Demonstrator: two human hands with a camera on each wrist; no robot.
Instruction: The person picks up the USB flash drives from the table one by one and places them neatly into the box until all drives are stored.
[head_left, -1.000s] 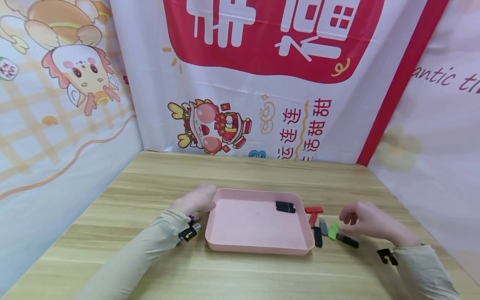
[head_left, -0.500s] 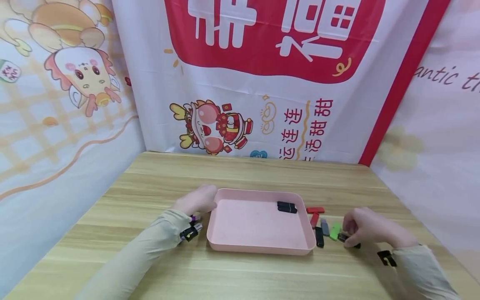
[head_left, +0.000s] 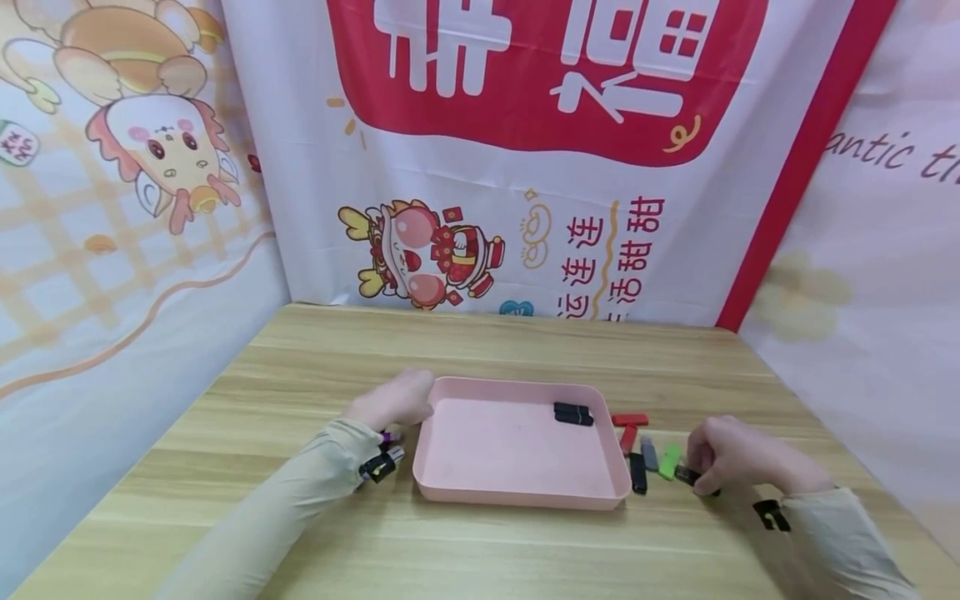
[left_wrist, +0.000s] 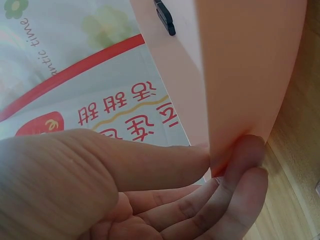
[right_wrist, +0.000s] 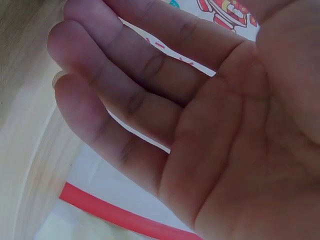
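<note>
My left hand [head_left: 393, 398] grips the pink tray [head_left: 517, 500] at its back left corner. In the left wrist view, the thumb and fingers of that hand [left_wrist: 165, 170] pinch the tray wall [left_wrist: 250, 65] between them. Two black USB sticks [head_left: 573, 414] lie side by side inside the tray at the back right. Right of the tray, my right hand [head_left: 750, 454] pinches another black USB stick [head_left: 686, 475] at the table, partly covered by the fingers. The right wrist view has the palm and curved fingers of this hand [right_wrist: 165, 110]; the stick is out of sight there.
Beside the tray's right wall lie two red sticks [head_left: 630, 420], a black one [head_left: 638, 473], a grey one [head_left: 649, 454] and a bright green one [head_left: 670, 462]. Near the left wrist are a purple piece [head_left: 387, 437] and a silver-ended stick [head_left: 395, 454]. Printed cloths surround the wooden table [head_left: 480, 550].
My right hand has come down onto the black USB stick beside the green one, its fingers closing around it. The left hand has stayed at the tray corner.
</note>
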